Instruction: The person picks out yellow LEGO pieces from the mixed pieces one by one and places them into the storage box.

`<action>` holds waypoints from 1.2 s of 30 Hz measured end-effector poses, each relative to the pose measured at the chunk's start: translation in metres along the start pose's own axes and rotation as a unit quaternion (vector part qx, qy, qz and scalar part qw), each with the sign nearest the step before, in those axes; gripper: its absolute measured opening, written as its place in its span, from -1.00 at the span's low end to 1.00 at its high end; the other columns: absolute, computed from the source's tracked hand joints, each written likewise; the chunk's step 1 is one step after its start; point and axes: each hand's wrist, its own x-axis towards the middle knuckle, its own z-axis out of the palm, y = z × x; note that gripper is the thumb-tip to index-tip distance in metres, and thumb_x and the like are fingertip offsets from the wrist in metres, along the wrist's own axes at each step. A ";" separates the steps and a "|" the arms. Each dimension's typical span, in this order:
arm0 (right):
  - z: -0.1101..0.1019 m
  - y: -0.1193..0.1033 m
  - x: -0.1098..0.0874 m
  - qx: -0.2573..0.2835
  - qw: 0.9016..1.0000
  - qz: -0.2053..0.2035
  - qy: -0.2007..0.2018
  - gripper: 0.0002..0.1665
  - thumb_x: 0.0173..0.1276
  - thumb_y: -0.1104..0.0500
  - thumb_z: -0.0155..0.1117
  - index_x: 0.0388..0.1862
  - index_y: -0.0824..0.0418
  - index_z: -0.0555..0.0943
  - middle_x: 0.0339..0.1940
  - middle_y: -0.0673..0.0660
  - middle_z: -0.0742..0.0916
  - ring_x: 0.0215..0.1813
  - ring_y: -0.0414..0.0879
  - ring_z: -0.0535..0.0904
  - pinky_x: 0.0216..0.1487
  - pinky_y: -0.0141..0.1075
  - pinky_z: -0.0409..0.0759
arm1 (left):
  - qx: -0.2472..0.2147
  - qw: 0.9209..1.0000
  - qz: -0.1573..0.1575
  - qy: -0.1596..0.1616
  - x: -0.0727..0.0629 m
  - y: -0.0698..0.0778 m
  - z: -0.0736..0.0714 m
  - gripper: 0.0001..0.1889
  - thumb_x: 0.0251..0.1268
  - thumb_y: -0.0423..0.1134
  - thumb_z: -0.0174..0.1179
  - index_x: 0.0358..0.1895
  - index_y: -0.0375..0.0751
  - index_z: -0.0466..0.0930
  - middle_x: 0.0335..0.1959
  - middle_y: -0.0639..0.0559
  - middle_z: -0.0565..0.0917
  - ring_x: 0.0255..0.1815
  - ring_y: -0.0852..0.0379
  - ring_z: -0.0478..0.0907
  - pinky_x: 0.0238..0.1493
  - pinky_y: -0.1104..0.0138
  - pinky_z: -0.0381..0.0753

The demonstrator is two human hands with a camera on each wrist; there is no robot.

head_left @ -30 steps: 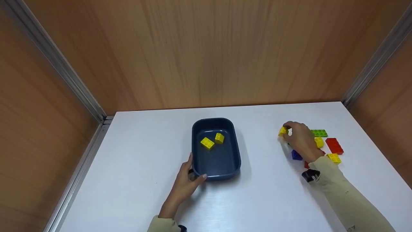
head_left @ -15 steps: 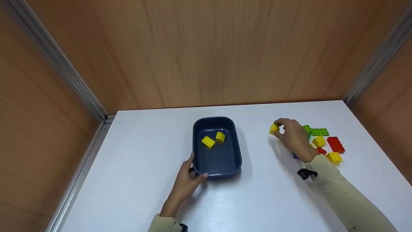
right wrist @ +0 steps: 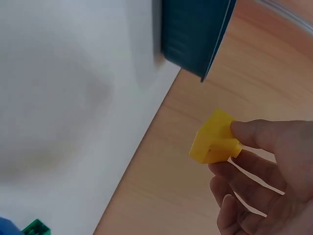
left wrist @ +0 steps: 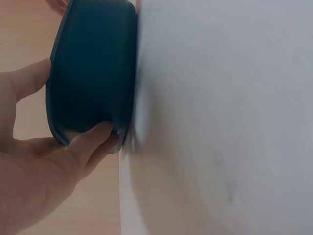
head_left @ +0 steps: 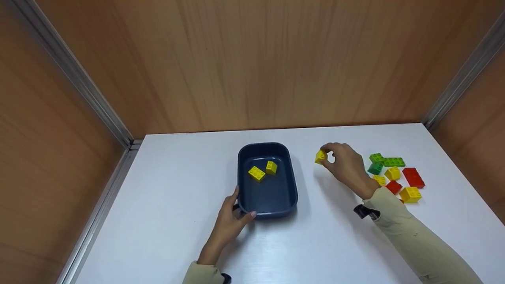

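My right hand (head_left: pixel 348 167) pinches a yellow toy brick (head_left: pixel 320 157) between thumb and fingertips, above the table and right of the dark blue container (head_left: pixel 268 199). The right wrist view shows this yellow brick (right wrist: pixel 212 142) with a slanted side. At the container's near left corner, my left hand (head_left: pixel 228 224) grips the wall, thumb on the near rim and fingers along the left side. Inside the container lie two yellow bricks, one with several studs (head_left: pixel 257 173) and a smaller one (head_left: pixel 271 167).
On the right of the white table (head_left: pixel 158 205) is a loose group of bricks: light green (head_left: pixel 393 161), dark green (head_left: pixel 375 168), red (head_left: pixel 413 177) and yellow (head_left: pixel 410 195). My right forearm partly covers them. A wooden panel (head_left: pixel 252 67) rises behind the table.
My right hand has carried the yellow brick leftward, away from the brick group and towards the container. More of the green and red bricks now show. My left hand stays on the container.
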 end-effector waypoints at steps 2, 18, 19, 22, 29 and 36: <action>0.002 -0.005 0.001 0.000 1.000 -0.006 -0.001 -0.59 0.40 0.31 0.48 0.21 0.33 0.69 0.11 0.30 0.75 0.01 0.18 0.62 0.08 0.04 0.76 | -0.002 1.000 -0.001 0.000 0.000 0.000 0.000 0.00 0.37 -0.28 0.44 0.71 -0.31 -0.03 0.50 -0.42 0.31 0.52 -0.44 0.36 0.47 -0.07 0.52; 0.013 -0.041 0.002 0.010 0.999 -0.049 -0.008 -0.60 0.41 0.24 0.50 0.19 0.27 0.72 0.09 0.21 0.78 0.03 0.11 0.65 0.04 -0.02 0.75 | -0.009 1.000 -0.007 0.003 0.000 0.000 0.002 -0.02 0.39 -0.30 0.42 0.71 -0.33 -0.04 0.47 -0.40 0.34 0.52 -0.45 0.35 0.50 -0.10 0.48; 0.014 -0.043 0.002 0.011 0.999 -0.051 -0.009 -0.60 0.41 0.23 0.50 0.20 0.26 0.72 0.10 0.20 0.78 0.03 0.11 0.65 0.04 -0.02 0.75 | -0.009 1.000 -0.007 0.004 0.000 0.000 0.002 -0.02 0.38 -0.30 0.42 0.71 -0.33 -0.03 0.47 -0.40 0.34 0.52 -0.45 0.35 0.50 -0.10 0.48; 0.016 -0.049 0.002 0.013 0.998 -0.058 -0.008 -0.59 0.41 0.22 0.52 0.20 0.24 0.72 0.10 0.19 0.78 0.04 0.10 0.65 0.04 -0.04 0.75 | -0.009 1.000 -0.005 0.004 0.000 0.000 0.002 -0.02 0.39 -0.30 0.42 0.71 -0.33 -0.03 0.48 -0.40 0.34 0.52 -0.45 0.35 0.51 -0.10 0.46; 0.020 -0.065 0.004 0.020 0.998 -0.061 -0.022 -0.59 0.42 0.20 0.51 0.21 0.24 0.72 0.13 0.19 0.78 0.11 0.11 0.67 0.09 -0.03 0.76 | -0.010 1.000 -0.004 0.003 0.000 0.001 0.001 -0.02 0.39 -0.29 0.42 0.71 -0.32 -0.03 0.49 -0.40 0.33 0.52 -0.45 0.35 0.49 -0.10 0.49; 0.026 -0.079 0.005 0.023 0.996 -0.076 -0.029 -0.63 0.41 0.18 0.52 0.16 0.26 0.75 0.09 0.17 0.80 0.07 0.09 0.69 0.08 -0.06 0.77 | -0.011 1.000 -0.010 0.005 0.001 0.000 0.001 -0.01 0.37 -0.29 0.44 0.71 -0.31 -0.01 0.48 -0.40 0.34 0.51 -0.44 0.37 0.48 -0.07 0.51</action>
